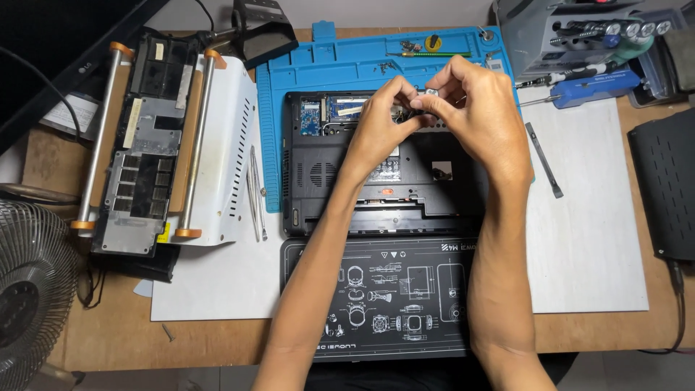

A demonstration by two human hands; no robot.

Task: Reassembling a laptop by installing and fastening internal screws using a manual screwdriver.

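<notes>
Head view: both hands are raised just above the opened laptop base (376,195), which lies bottom-up on the blue repair mat (304,69). The left hand (380,123) and the right hand (478,108) meet over the upper middle of the chassis, and their fingers (405,87) are pinched nearly closed around 1 small metal part (429,93), a bracket or clip with something dark beneath it; what exactly it is cannot be told. It is held clear of the board, not seated in it.

As a judgement, the step in hand is the handling of this small piece freed from, or meant for, the bay near the exposed green memory modules (346,108). The next move would call for a steady pinch and a careful line down to its place, since loose screws (384,66) lie close by on the mat.

The wooden worktop (108,340) carries a white sheet (586,239), a black printed mat (376,297), tweezers (255,192), a blue screwdriver (590,90), a thin dark strip (544,161) and a dismantled panel on a stand with 2 rods (148,137). A fan (29,289) stands at the left edge.
</notes>
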